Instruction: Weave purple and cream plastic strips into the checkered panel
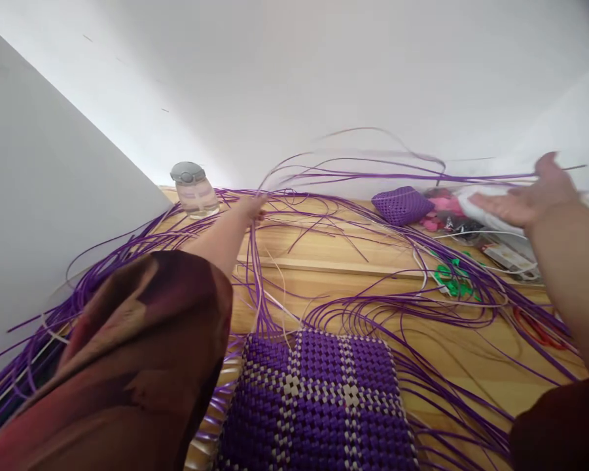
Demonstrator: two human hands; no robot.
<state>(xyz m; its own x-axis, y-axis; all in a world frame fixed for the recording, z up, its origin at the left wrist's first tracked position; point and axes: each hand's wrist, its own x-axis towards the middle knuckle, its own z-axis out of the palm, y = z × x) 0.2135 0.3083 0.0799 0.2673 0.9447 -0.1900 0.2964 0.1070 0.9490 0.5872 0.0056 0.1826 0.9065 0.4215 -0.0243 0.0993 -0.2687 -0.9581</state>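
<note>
A woven purple and cream panel [319,399] lies close in front of me, with long purple strands fanning out from its edges. My left hand [254,208] is closed around a bundle of purple strands [256,281] that rises from the panel's top left edge. From there the strands run right through the air, partly blurred. My right hand [535,196] is held out at the far right, its fingers stretched and thumb raised. Those strands' far ends pass by its thumb; whether they touch it I cannot tell.
A lidded clear jar [195,190] stands at the back left. Along the back right are a small purple woven piece [403,205], pink pieces [444,206] and green pieces [454,278]. Red-handled scissors [537,330] lie below my right forearm. Loose strands cover much of the wooden table [324,242].
</note>
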